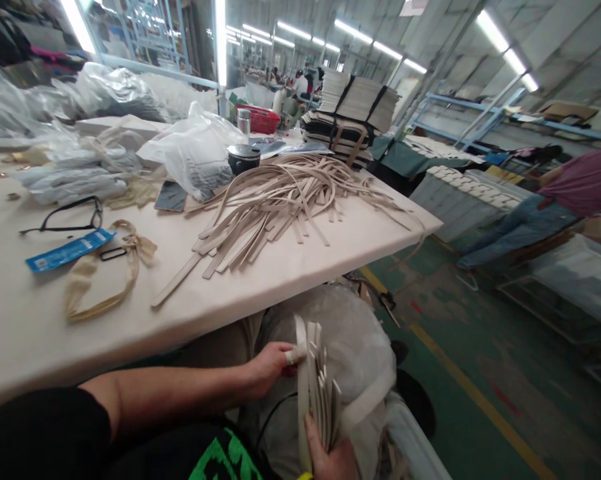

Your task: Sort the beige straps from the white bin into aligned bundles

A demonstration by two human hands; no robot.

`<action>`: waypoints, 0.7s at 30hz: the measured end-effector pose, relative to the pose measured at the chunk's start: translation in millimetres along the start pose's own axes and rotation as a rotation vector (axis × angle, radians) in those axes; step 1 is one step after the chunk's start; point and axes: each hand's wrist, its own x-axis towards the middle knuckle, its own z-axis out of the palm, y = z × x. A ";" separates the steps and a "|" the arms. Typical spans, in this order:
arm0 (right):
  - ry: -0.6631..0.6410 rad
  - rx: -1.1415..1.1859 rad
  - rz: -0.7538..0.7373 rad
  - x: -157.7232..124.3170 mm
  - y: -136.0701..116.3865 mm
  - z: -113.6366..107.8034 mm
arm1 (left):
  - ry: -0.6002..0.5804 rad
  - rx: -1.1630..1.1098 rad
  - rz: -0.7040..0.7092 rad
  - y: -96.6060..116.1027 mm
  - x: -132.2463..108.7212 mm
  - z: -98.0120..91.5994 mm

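Note:
My right hand point(334, 460) is closed round a bundle of beige straps point(321, 390), whose ends stand up above the thumb. Beside it, my left hand point(269, 368) is closed, its fingertips pinching the edge of the leftmost strap point(303, 380). A pale wrap shows at the left fingertips; whether it is tape on a finger or a strap end I cannot tell. Both hands are below the table edge, in front of a large clear plastic bag point(350, 327). A loose heap of similar straps point(275, 207) lies on the table.
The pale table point(180, 333) carries glasses point(75, 217), a blue packet point(70, 249), a fabric band with a buckle point(103, 300), plastic bags point(193, 150) and a dark pot point(243, 160). Strapped stacks point(355, 103) stand behind. A person point(570, 187) is at the right.

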 end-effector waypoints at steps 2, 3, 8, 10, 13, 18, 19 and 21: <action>0.005 0.009 0.008 3.8 -9.3 2.1 | -0.063 0.024 -0.047 -5.5 -7.4 2.4; 0.000 0.029 0.012 6.7 -13.8 2.1 | -0.080 0.031 -0.064 -7.2 -11.3 4.8; -0.090 0.023 -0.004 9.7 -20.0 -2.6 | -0.020 -0.008 0.003 9.8 -8.9 7.5; -0.104 -0.011 -0.018 5.1 -19.4 -1.7 | 0.025 -0.020 0.013 16.9 -3.7 3.4; -0.055 0.007 -0.017 4.1 -22.6 2.6 | -0.008 0.032 -0.053 9.9 -6.2 1.6; -0.022 0.061 0.069 11.9 -25.5 -1.4 | -0.057 0.036 -0.099 -8.1 -12.5 6.2; -0.062 0.051 0.078 10.6 -23.8 -3.8 | -0.034 0.019 -0.083 -6.1 -10.2 5.0; -0.124 0.024 0.073 4.8 -18.9 -6.9 | 0.016 0.001 -0.059 0.9 -4.6 0.4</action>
